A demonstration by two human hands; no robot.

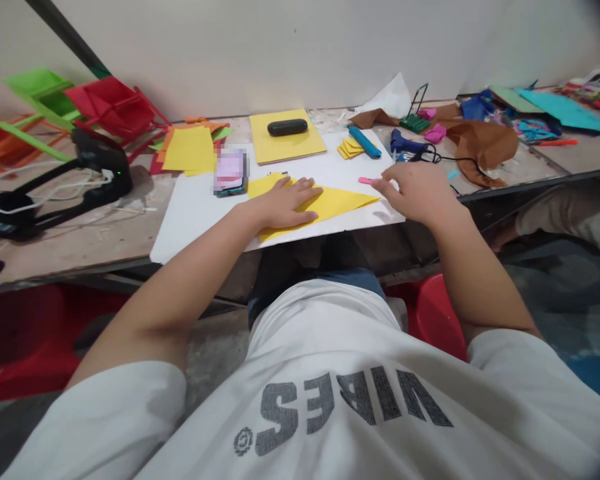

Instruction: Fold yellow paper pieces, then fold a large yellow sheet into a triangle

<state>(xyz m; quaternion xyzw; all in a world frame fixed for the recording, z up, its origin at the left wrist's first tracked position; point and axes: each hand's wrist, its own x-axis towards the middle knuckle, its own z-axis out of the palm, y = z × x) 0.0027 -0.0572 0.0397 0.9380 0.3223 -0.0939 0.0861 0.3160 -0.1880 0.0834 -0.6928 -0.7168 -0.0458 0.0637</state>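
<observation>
A folded sheet of yellow paper (337, 202), tapering to a point at its right, lies on a white board (193, 217). My left hand (293, 202) presses flat on the paper with its fingers spread. At the paper's pointed tip is my right hand (414, 190), its thumb and fingers pinched together. A short pink stick-like piece (365, 180) pokes out to the left of these fingertips and appears held in them; its other end is hidden. A phone (231, 172) with a lit, blurred screen rests on the board left of the paper.
Behind the paper, a black case (287, 127) sits on a yellow pad (265, 152). A blue tube-shaped object (364, 142) and a blue glue gun (407, 143) with a black cord lie at right. Small red (113, 107) and green chair models stand left, near a black stand (103, 170).
</observation>
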